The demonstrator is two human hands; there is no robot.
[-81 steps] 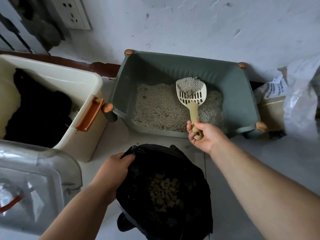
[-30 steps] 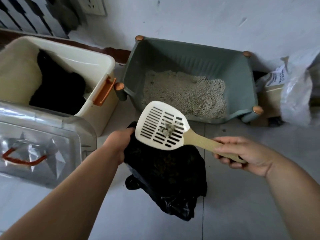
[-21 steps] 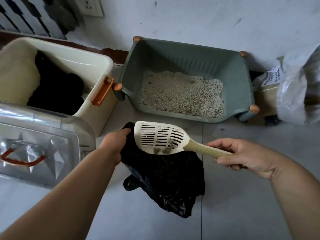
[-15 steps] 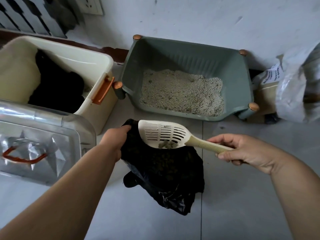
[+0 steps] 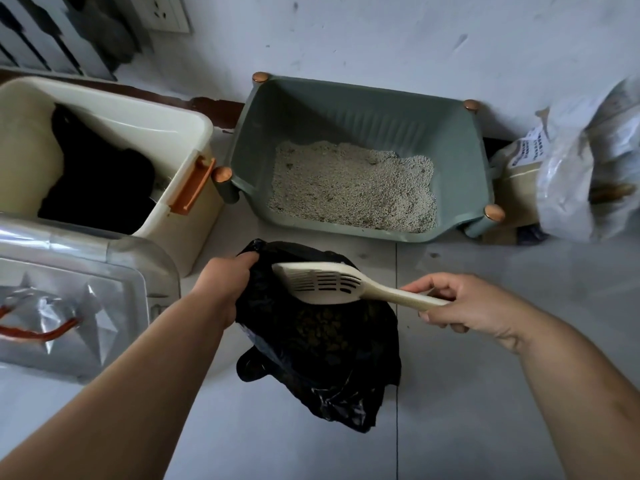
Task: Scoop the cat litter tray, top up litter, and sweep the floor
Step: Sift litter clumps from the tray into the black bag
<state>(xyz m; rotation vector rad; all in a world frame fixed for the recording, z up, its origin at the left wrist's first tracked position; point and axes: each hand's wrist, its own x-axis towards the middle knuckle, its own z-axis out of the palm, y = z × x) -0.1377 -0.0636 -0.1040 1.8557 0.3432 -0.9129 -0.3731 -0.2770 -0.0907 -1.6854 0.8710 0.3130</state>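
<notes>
The green litter tray point(image 5: 467, 161) stands against the wall, with grey litter point(image 5: 353, 188) spread over its floor. In front of it lies a black rubbish bag point(image 5: 332, 358) holding brownish clumps. My left hand point(image 5: 225, 282) grips the bag's left rim and keeps its mouth open. My right hand point(image 5: 464, 306) holds the handle of the cream slotted scoop point(image 5: 322, 282), which is tipped on its side over the bag's mouth. No clumps show in the scoop.
A cream bin point(image 5: 187, 133) with an orange handle and black contents stands left of the tray. A clear plastic lid point(image 5: 76, 289) lies at the near left. A litter sack point(image 5: 588, 161) leans right of the tray. Pale tiled floor point(image 5: 485, 427) surrounds the bag.
The scoop came out of the tray, moved over the bag and tipped onto its side; the clumps it carried are gone from it. My left hand kept hold of the bag's rim.
</notes>
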